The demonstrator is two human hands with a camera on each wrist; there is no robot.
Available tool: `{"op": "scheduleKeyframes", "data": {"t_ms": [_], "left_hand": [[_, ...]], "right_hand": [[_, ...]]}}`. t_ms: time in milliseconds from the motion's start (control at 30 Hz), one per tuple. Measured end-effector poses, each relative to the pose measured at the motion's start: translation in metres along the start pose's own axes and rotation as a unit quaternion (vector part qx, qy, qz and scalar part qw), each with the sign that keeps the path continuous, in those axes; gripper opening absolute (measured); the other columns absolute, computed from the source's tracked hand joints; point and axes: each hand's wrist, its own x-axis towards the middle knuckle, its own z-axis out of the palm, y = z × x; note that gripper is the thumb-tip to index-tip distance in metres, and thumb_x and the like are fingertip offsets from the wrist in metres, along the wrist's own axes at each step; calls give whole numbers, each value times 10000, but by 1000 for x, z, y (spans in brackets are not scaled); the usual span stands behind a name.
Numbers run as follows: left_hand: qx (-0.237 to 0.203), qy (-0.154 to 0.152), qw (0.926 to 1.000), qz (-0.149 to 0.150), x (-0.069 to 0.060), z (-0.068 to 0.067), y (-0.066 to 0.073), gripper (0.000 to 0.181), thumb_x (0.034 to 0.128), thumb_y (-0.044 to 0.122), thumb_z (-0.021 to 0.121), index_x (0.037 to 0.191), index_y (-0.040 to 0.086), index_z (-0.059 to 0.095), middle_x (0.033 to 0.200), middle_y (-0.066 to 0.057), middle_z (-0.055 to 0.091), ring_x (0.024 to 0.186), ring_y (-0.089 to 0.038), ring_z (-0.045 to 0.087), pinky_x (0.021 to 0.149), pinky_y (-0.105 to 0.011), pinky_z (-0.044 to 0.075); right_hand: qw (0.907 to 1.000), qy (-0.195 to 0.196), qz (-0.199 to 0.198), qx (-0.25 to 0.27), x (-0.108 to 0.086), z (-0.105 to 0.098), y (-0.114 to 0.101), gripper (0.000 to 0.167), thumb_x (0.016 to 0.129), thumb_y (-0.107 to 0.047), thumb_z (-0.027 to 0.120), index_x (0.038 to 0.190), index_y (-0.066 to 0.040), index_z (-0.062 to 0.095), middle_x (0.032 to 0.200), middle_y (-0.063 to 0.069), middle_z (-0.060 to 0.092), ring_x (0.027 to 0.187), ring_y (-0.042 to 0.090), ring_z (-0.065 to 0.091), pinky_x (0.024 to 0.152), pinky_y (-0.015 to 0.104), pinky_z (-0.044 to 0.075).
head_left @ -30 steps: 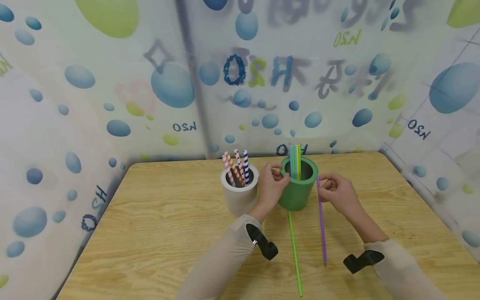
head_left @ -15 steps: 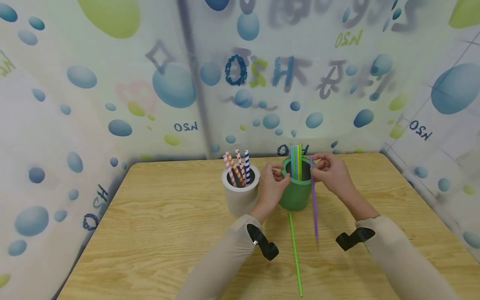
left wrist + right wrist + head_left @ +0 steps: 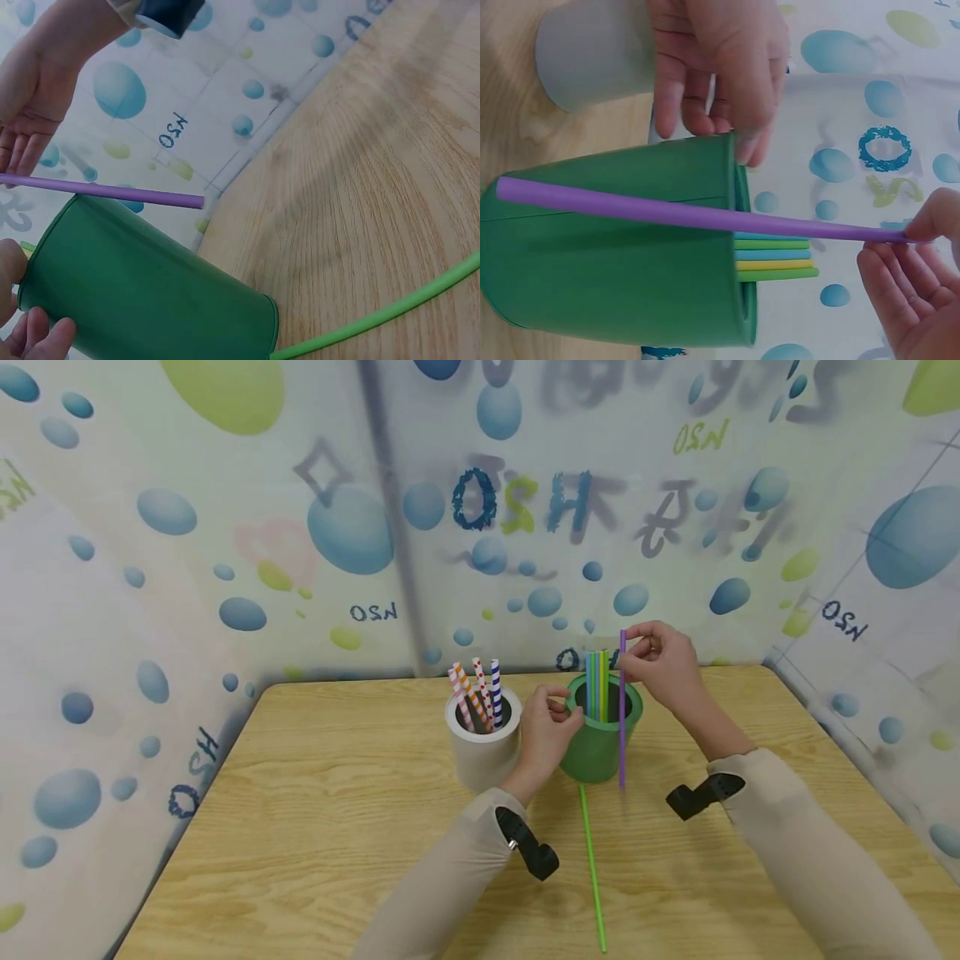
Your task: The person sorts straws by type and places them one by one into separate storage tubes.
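My right hand point(image 3: 663, 668) pinches a purple straw point(image 3: 622, 718) near its top end, between thumb and fingers. The straw hangs almost upright in front of the green cup point(image 3: 588, 756), outside it, its lower end above the table. In the right wrist view the purple straw point(image 3: 645, 210) crosses the cup's side and rim. Several plain blue, green and yellow straws point(image 3: 776, 255) stand in this cup. My left hand point(image 3: 543, 727) holds the cup's rim on its left side, fingers bent; part of its grasp is hidden in each view.
To the left stands a white cup point(image 3: 483, 764) with several patterned straws point(image 3: 476, 693). A green straw point(image 3: 592, 860) lies on the wooden table point(image 3: 322, 827), running from near the green cup towards the front edge. A patterned wall point(image 3: 420, 585) rises behind the table.
My right hand has moved up and slightly left, lifting the purple straw from right of the green cup to in front of it. My left hand stays at the rim.
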Motion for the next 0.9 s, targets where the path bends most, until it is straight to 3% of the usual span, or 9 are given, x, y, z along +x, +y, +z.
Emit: {"op": "scheduleKeyframes", "data": {"t_ms": [167, 633, 900], "left_hand": [[23, -3, 10000, 29, 0, 0, 0, 246, 777, 65, 666, 1005, 39, 579, 852, -78, 542, 721, -109, 536, 646, -190, 463], [-24, -84, 9999, -66, 0, 0, 0, 246, 785, 73, 661, 1015, 44, 578, 859, -69, 533, 736, -114, 533, 651, -196, 461], [-5, -71, 9999, -110, 0, 1, -1, 247, 786, 76, 661, 1018, 50, 580, 860, -71, 534, 731, -110, 530, 647, -198, 459]], "right_hand": [[9998, 191, -58, 3, 10, -4, -8, 279, 816, -18, 549, 1080, 66, 511, 687, -31, 564, 565, 81, 588, 576, 212, 519], [9980, 598, -177, -111, 30, -16, -32, 244, 816, -29, 557, 1058, -6, 526, 701, -8, 554, 552, 66, 592, 585, 185, 510], [9974, 660, -185, 217, 41, -21, -45, 240, 815, -19, 562, 1052, -23, 524, 694, -21, 555, 555, 81, 593, 589, 173, 506]]}}
